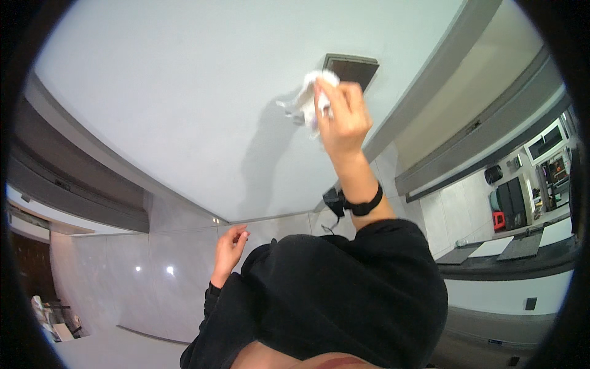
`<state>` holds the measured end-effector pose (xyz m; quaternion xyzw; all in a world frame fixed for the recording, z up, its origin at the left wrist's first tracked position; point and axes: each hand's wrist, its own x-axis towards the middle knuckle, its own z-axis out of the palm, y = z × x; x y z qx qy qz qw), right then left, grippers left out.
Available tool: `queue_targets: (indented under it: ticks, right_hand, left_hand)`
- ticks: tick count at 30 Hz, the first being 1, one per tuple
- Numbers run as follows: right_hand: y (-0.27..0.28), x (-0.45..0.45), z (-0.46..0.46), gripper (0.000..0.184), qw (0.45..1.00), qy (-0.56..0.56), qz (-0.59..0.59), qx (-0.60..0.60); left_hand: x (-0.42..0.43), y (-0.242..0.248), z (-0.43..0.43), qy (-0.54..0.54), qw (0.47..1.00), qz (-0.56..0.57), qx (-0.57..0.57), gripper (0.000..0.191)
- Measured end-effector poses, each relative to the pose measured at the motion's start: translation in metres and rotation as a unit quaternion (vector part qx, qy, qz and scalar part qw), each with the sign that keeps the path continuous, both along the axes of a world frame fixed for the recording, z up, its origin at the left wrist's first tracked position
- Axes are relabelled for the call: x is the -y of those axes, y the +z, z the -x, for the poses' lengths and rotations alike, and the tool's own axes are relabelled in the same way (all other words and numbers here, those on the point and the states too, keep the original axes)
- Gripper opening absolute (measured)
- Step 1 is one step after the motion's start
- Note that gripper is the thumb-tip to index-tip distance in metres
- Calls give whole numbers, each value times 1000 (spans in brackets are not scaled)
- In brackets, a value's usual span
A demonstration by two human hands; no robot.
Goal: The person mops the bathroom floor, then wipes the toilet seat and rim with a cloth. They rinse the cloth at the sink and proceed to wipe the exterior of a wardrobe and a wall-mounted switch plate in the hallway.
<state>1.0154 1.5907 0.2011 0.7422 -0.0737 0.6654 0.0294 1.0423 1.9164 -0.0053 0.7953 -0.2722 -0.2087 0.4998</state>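
Note:
My right hand (345, 110) is raised in front of a white wall (175, 101) and grips a crumpled white cloth or tissue (306, 104). Just beyond the fingers is a dark rectangular switch plate (354, 69) with a grey edge, partly covered by the hand and the cloth. Whether the cloth touches the wall or the plate I cannot tell. A black strap with a small dark device circles my right wrist. Lower down, near the bottom corner of the wall, my left hand (230, 249) hangs with its fingers slightly curled and nothing seen in it.
Grey door frames stand left (124, 170) and right (426, 78) of the wall. Pale floor tiles (179, 258) lie below. At the far right are a dark counter (507, 265) with flat panels on it, a red stool (498, 221) and a white-framed window (546, 140).

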Motion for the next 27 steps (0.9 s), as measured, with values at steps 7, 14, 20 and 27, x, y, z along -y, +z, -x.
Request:
queue_targets:
  ticks: [7,14,20,27]
  right_hand:
    - [-11,-5,-21,35,997,-73,24,-19]
    - [-33,-10,5,31,982,105,-156,33]
    - [-7,2,-12,33,999,10,-1,-33]
    - [9,24,15,33,990,-48,-102,82]
  left_hand:
    - [-8,0,-9,-26,999,16,-30,25]
    - [-16,6,-9,-5,1000,16,-24,24]
    - [-20,4,-17,-36,999,20,-35,24]
    - [-30,5,-21,-29,999,18,-25,24]
